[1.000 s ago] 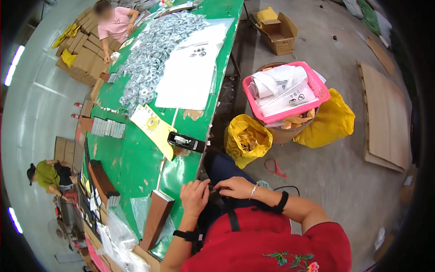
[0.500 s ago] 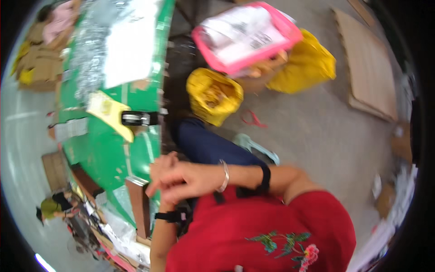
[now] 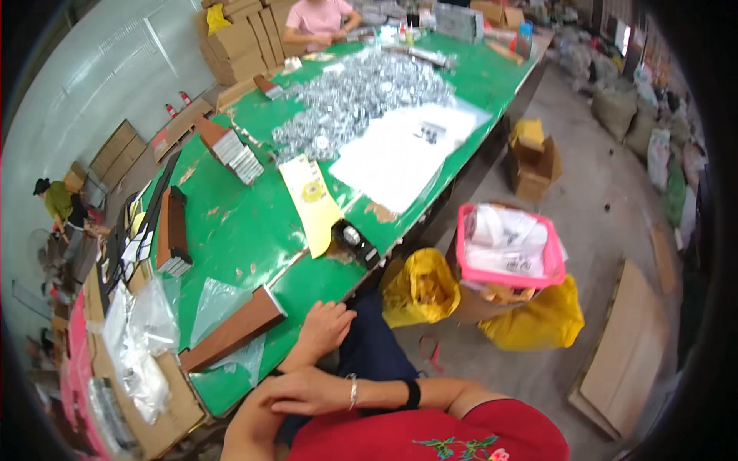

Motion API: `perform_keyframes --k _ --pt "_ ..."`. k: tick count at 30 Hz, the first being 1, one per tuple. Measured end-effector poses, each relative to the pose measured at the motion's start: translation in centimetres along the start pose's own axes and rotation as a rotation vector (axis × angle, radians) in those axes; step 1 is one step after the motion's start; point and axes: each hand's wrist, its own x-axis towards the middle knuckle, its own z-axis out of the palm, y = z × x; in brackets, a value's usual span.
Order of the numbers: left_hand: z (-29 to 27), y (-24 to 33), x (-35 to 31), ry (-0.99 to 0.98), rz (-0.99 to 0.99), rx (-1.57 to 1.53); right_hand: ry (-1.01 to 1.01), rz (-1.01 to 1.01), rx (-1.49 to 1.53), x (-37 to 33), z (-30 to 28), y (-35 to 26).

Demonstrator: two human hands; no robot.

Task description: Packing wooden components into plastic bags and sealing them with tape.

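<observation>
My left hand (image 3: 327,328) rests at the near edge of the green table (image 3: 261,223), palm down, fingers loosely bent, holding nothing. My right hand (image 3: 304,392), with a silver bracelet on its wrist, lies across my left forearm, its fingers stretched out over the skin. Left of my left hand, a brown wood-look bar (image 3: 234,329) sits on a clear plastic bag (image 3: 217,302). Farther off, a black device (image 3: 355,243) stands at the table edge, touching a yellow glove-shaped sheet (image 3: 311,201).
A heap of small silvery parts (image 3: 369,96) and white sheets (image 3: 407,154) cover the table's far half. More brown bars (image 3: 173,230) lie left. On the floor right stand a yellow sack (image 3: 419,288) and a pink basket (image 3: 553,261). A person in pink (image 3: 319,23) sits across.
My view has swung, bringing more of the table into sight. My hands, overlapped before, are now apart: the right one lies on my left forearm, the left one by the table edge.
</observation>
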Motion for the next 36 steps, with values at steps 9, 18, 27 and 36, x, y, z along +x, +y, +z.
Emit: perform_keyframes --k 9,18,27,36 --pt "-3.3 6.0 -16.2 0.274 -0.617 -0.345 -0.056 0.233 -0.323 0.6 -1.4 2.2" --pt "-7.8 2.8 -23.5 0.621 -0.928 -0.443 0.218 0.222 -0.579 6.7 -9.7 6.8" --pt "-9.1 1.4 -24.3 0.650 -1.015 -0.089 -0.319 0.058 -0.947 15.1 -6.6 8.8" --pt "-7.4 -0.6 -21.6 0.425 -0.766 -0.145 -0.475 0.281 -1.064 13.0 -4.7 10.7"
